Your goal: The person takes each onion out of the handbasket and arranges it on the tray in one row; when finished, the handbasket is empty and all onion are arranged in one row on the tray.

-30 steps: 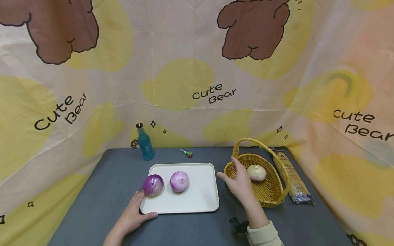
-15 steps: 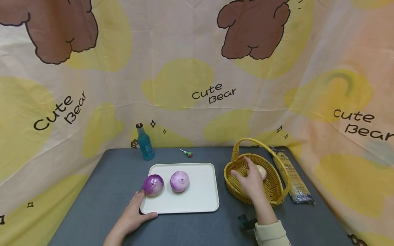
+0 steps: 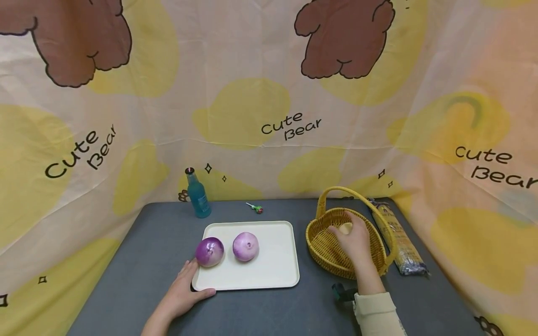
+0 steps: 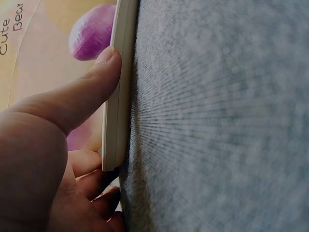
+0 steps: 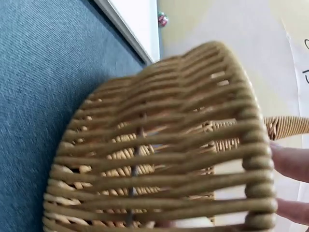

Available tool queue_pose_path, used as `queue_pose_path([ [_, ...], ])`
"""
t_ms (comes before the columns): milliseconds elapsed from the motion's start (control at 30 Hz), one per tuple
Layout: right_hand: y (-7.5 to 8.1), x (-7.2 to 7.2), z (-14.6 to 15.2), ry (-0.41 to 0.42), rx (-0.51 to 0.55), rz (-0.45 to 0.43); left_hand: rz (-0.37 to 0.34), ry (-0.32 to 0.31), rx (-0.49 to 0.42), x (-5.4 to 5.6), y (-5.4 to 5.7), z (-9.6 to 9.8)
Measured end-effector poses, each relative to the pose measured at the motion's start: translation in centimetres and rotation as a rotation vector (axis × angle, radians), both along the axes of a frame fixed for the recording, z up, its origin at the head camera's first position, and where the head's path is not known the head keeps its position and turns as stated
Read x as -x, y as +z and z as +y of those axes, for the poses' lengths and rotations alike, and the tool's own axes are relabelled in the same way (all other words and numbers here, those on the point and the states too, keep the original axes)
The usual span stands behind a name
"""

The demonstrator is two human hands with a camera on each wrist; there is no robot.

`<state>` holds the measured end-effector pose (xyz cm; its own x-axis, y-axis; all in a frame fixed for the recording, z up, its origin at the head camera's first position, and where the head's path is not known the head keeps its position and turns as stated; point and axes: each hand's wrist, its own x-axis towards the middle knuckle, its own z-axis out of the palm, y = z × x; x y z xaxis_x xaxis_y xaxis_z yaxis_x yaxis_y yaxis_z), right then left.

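My left hand (image 3: pixel 180 291) holds the near left corner of a white tray (image 3: pixel 273 275), its thumb against the front rim and its fingers along the left side. On the tray sit two onions, a dark purple onion (image 3: pixel 209 252) at the left and a lighter purple onion (image 3: pixel 245 246) beside it. My right hand (image 3: pixel 355 238) reaches into a yellow wicker basket (image 3: pixel 321 252) with thumb and fingers spread on either side of a pale onion (image 3: pixel 346 228), which it partly hides. Seen from the right wrist, the basket's woven wall (image 5: pixel 164 145) covers most of that hand; two fingers (image 5: pixel 292 162) show past its rim.
A blue bottle (image 3: pixel 197 193) stands at the back left of the grey table (image 3: pixel 260 312). Behind the tray lies a small lollipop (image 3: pixel 255 208). Right of the basket is a long yellow plastic package (image 3: pixel 399 238). The basket's handle (image 3: pixel 357 193) arches over its opening.
My right hand has moved right, from the basket's left rim into the basket and around the pale onion. The left hand and the tray have stayed in place.
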<state>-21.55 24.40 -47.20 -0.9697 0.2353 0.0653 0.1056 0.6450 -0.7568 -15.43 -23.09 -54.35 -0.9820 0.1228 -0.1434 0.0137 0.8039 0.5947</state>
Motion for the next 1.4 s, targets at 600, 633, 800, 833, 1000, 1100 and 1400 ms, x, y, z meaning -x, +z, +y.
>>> queue_pose_path([
  [600,-1.7,0.9,2.1,-0.047,-0.076,-0.115,-0.007,0.002,-0.005,-0.1,0.2,0.1],
  [633,-1.8,0.9,2.2,-0.045,-0.089,-0.118,-0.009,0.002,-0.006,-0.1,0.2,0.1],
  [800,-2.1,0.8,2.3,-0.058,-0.117,-0.128,0.001,-0.001,0.003,-0.1,0.2,0.1],
  [833,-2.1,0.7,2.3,-0.062,-0.114,-0.130,0.001,0.000,0.002,-0.1,0.2,0.1],
  [1000,-2.0,0.6,2.2,-0.070,-0.115,-0.158,-0.007,0.005,-0.008,-0.1,0.3,0.1],
  [1100,-1.8,0.5,2.2,-0.072,-0.118,-0.192,-0.003,0.002,-0.007,-0.2,0.3,0.0],
  [1400,-0.8,0.1,1.8,-0.047,-0.060,-0.183,-0.002,-0.003,0.000,-0.3,0.4,0.0],
])
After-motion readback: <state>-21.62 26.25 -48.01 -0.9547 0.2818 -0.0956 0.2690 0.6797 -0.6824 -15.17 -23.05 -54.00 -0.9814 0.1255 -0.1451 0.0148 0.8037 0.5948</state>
